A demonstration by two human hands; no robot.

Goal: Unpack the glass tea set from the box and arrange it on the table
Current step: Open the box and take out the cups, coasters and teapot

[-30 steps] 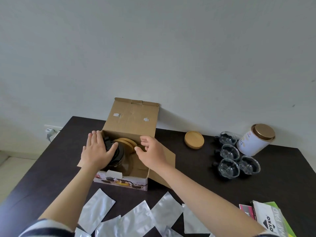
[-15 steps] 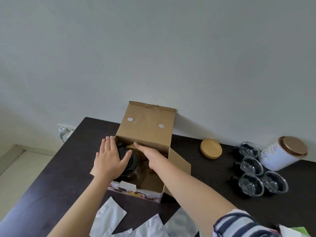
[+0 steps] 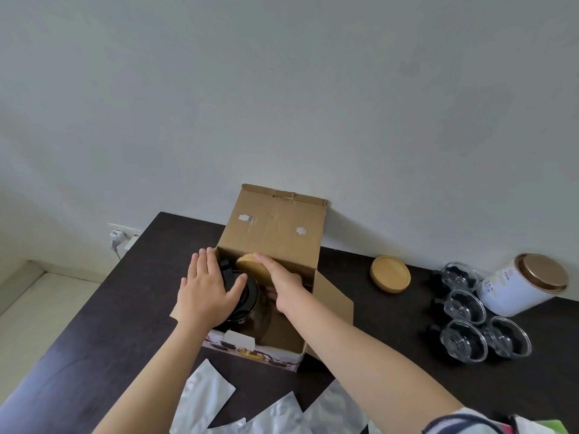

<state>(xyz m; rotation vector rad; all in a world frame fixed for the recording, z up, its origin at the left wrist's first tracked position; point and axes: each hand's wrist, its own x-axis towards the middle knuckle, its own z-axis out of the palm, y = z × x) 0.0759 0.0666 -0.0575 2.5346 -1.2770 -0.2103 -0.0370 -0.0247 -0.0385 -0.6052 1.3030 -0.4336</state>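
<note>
An open cardboard box stands on the dark table with its lid flap upright. Inside lies a glass teapot with a black handle. My left hand rests on the pot's left side, fingers straight and thumb spread over the rim. A round wooden disc stands on edge at the back of the box. My right hand reaches in and holds this disc, fingers along its top and thumb tucked below. Several glass cups sit on the table at the right.
A second wooden disc lies flat right of the box. A white tin with a gold lid lies behind the cups. Silver foil pouches cover the table's front edge. A wall socket is at the far left.
My right hand has gone deeper into the box and closed over the wooden disc. My left hand has stayed on the teapot. The view has tilted upward.
</note>
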